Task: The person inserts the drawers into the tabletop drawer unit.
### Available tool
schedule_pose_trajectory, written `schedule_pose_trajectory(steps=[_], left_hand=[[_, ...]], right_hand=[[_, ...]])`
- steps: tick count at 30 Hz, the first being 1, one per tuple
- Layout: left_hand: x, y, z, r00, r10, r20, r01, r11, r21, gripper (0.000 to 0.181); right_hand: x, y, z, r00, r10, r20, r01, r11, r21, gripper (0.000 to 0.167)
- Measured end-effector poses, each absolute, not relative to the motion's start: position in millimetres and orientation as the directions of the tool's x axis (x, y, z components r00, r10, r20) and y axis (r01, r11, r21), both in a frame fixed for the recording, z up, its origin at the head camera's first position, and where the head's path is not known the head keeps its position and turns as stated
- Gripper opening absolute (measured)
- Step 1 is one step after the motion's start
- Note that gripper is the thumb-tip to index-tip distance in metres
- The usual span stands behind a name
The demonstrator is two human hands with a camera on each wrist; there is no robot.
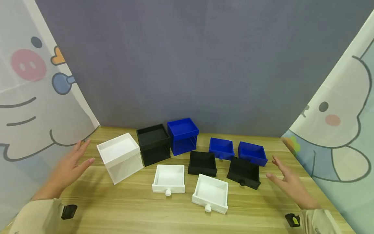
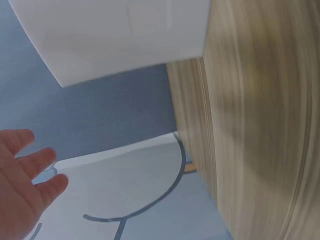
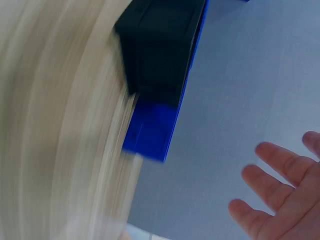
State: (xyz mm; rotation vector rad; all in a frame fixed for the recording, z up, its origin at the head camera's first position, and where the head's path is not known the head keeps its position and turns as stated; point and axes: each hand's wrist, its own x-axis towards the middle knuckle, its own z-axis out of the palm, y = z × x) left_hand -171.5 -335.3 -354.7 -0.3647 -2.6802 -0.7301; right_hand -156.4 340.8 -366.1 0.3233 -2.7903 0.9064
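My left hand (image 1: pixel 68 167) is held with fingers extended, left of the white box frame (image 1: pixel 119 156), not touching it. Over the table's right side, my right hand (image 1: pixel 293 185) is extended and empty, nearest to a blue drawer (image 1: pixel 252 153) and a black drawer (image 1: pixel 243 172). Two white drawers (image 1: pixel 169 177) (image 1: pixel 211 193) lie at the front middle, knobs toward me. Behind them are another black drawer (image 1: pixel 202 163) and another blue drawer (image 1: pixel 221 148). In the left wrist view the white box frame (image 2: pixel 115 35) hangs above my fingers (image 2: pixel 50 190).
A black box frame (image 1: pixel 154 144) and a blue box frame (image 1: pixel 183 136) stand at the back, beside the white one. Behind the wooden table (image 1: pixel 131 211) rises a grey panel (image 1: pixel 187 65), with cartoon-printed cloths (image 1: pixel 23 107) (image 1: pixel 347 113) at both sides.
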Motion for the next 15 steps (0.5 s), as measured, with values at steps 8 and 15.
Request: schedule_pose_trajectory(steps=[8, 15], left_hand=[[-175, -327, -360, -0.919, 0.118, 0.375, 0.348, 0.687, 0.638, 0.069], [-184, -324, -369, -0.923, 0.078, 0.376, 0.31, 0.731, 0.609, 0.066]], right_hand=[[-153, 312, -363, -0.963, -0.165, 0.214, -0.267, 0.691, -0.671, 0.071], [-143, 272, -367, -0.935, -0.193, 0.298, -0.354, 0.418, -0.837, 0.051]])
